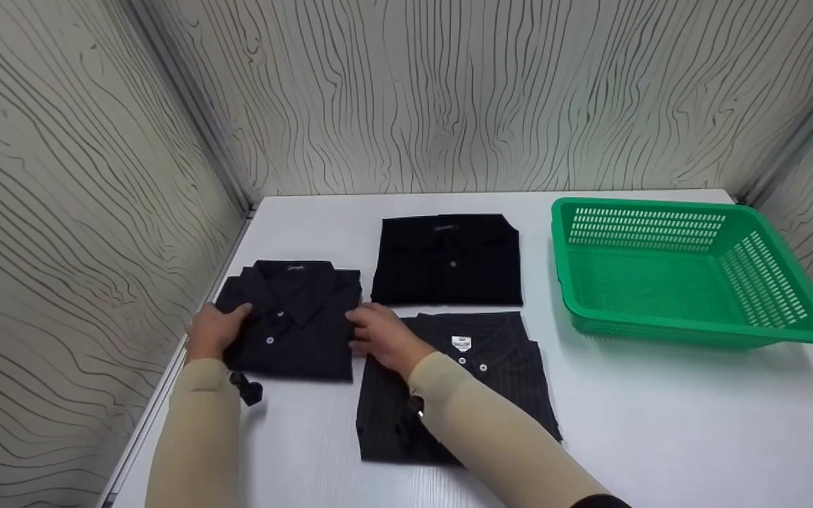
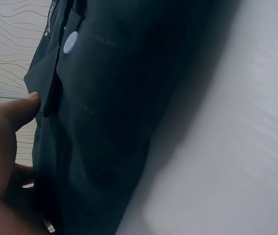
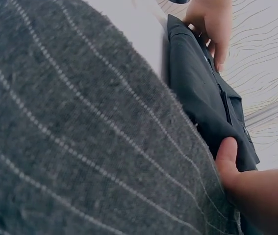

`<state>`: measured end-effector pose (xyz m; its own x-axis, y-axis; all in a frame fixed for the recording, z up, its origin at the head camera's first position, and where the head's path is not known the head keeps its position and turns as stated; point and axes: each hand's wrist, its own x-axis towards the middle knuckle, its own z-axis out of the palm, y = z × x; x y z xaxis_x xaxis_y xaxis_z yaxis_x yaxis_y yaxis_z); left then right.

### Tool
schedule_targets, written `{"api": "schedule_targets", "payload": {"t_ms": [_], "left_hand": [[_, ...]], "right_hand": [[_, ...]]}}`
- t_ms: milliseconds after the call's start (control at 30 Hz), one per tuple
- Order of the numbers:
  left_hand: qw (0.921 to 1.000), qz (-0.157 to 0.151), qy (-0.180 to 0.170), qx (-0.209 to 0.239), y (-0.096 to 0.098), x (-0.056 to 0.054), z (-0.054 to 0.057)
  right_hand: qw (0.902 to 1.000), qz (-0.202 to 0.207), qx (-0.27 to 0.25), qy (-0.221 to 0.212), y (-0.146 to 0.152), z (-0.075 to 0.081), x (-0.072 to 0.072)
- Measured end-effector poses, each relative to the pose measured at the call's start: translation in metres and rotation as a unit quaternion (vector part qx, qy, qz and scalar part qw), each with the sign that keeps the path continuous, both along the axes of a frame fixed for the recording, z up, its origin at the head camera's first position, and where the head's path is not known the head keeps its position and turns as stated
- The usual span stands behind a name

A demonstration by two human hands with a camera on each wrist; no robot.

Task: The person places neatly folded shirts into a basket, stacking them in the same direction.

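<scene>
A folded navy shirt (image 1: 308, 353) lies at the left of the table, its collar toward the back wall and two pale buttons showing. My left hand (image 1: 212, 331) grips its left edge, thumb on top. At the opposite edge, my right hand (image 1: 387, 337) holds the same shirt, thumb over the border in the right wrist view. Below my right forearm is a folded dark pinstriped shirt (image 1: 512, 395) with a white label; the forearm covers part of it. A folded black shirt (image 1: 449, 275) rests farther back. Fingers under the navy shirt are partly hidden.
A green plastic basket (image 1: 696, 328) with slotted sides stands at the right of the white table (image 1: 646, 423). Wood-grain patterned panels (image 1: 435, 99) enclose the back and both sides. The left panel (image 1: 61, 247) is close to my left arm.
</scene>
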<state>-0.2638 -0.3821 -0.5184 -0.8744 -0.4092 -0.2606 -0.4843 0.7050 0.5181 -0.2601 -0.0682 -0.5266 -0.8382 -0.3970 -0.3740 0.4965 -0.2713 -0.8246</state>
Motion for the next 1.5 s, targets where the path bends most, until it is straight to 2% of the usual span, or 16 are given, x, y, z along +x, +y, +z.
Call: {"api": "schedule_targets", "payload": {"t_ms": [267, 467, 733, 867, 1100, 1267, 1500], "left_hand": [[0.9985, -0.014, -0.053, 0.010, -0.003, 0.006, -0.002], [0.9973, -0.039, -0.060, -0.017, -0.004, 0.005, -0.001], [0.9959, -0.063, -0.058, -0.029, 0.001, 0.001, 0.001], [0.9962, -0.063, -0.057, -0.019, 0.000, 0.000, -0.001], [0.9958, -0.066, -0.060, 0.019, -0.008, 0.004, -0.004], [0.9963, -0.070, -0.049, 0.007, -0.008, 0.007, -0.010], [0.9985, -0.053, -0.011, 0.001, -0.009, 0.014, -0.020]], "right_hand": [[0.9997, 0.015, 0.000, -0.020, -0.003, -0.001, -0.004], [0.9991, 0.031, 0.016, -0.025, -0.007, -0.002, -0.009], [0.9989, 0.022, 0.032, -0.027, -0.012, 0.001, -0.011], [0.9984, 0.019, 0.053, -0.002, -0.016, 0.000, -0.010], [0.9920, 0.006, 0.098, 0.079, -0.025, -0.005, -0.002], [0.9889, -0.005, 0.118, 0.090, -0.029, -0.007, 0.001], [0.9775, 0.025, 0.172, 0.119, -0.031, -0.007, 0.005]]}}
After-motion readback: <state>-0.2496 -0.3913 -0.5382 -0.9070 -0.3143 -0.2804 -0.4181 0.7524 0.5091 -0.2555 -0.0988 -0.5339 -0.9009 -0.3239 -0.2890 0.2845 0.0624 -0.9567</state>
